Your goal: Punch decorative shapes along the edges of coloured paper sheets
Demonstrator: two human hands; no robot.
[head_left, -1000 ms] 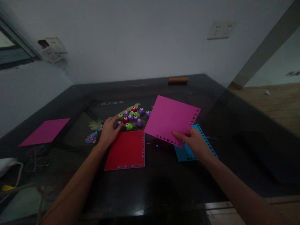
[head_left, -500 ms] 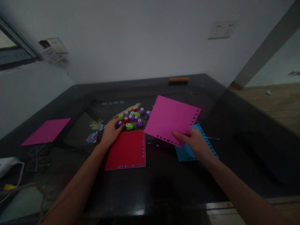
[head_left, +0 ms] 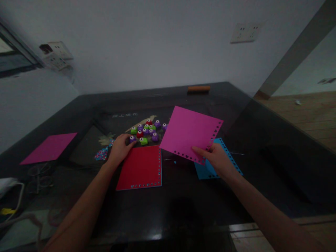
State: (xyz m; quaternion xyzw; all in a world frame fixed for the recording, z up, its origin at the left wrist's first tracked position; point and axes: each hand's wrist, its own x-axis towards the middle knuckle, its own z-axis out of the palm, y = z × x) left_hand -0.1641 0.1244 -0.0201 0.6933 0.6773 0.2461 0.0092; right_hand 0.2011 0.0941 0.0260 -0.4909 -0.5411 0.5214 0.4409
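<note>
My right hand [head_left: 220, 159] pinches a pink sheet of paper [head_left: 190, 131] near its lower right corner and holds it up, tilted. Small shapes are cut out along two of its edges. Partly behind it lies a blue sheet [head_left: 204, 170], also with cut-outs along an edge. My left hand [head_left: 121, 148] has thumb and fingers closed around a purple paper punch [head_left: 132, 139] at the left of the cluster. Several more punches, such as a green punch [head_left: 143, 141] and a red punch [head_left: 139, 134], stand beside it. A red sheet [head_left: 140, 168] with punched edges lies just below.
Another pink sheet [head_left: 49, 148] lies at the left, above a pair of scissors [head_left: 39, 178]. Paper confetti [head_left: 102, 154] is heaped left of my left hand. A brown bar-shaped object [head_left: 198, 89] lies at the back of the dark table [head_left: 162, 213]. Cables [head_left: 19, 199] run at lower left.
The whole view has shifted slightly. Both hands keep nearly the same position, with the pink sheet still raised and the left hand still at the purple punch.
</note>
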